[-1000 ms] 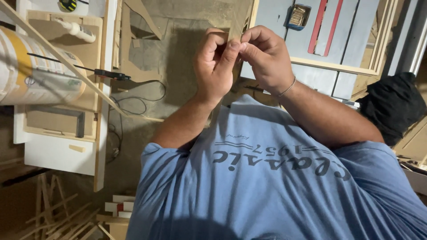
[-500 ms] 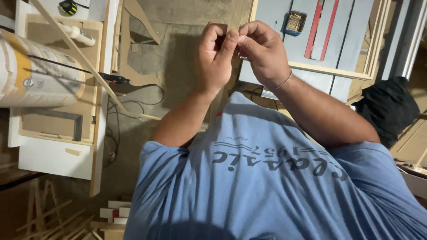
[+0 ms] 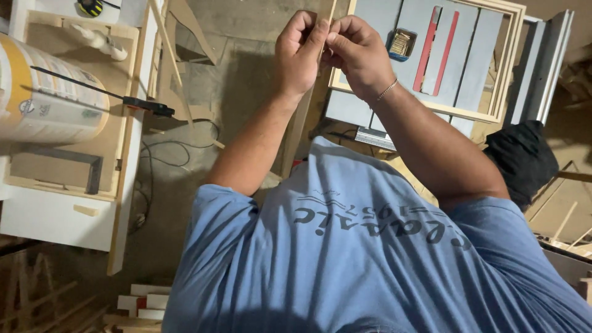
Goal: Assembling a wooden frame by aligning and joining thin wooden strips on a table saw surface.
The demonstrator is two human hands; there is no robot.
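Both hands have drifted up a bit since before; left hand (image 3: pixel 302 52) and right hand (image 3: pixel 357 55) each pinch the thin wood strip (image 3: pixel 305 105), held upright above the floor beside the gray bench (image 3: pixel 468 68).

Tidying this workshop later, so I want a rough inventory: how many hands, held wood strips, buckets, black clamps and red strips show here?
Hands: 2, the left hand and right hand
Held wood strip: 1
White and yellow bucket: 1
Black bar clamp: 1
Red strips: 2
Total: 7
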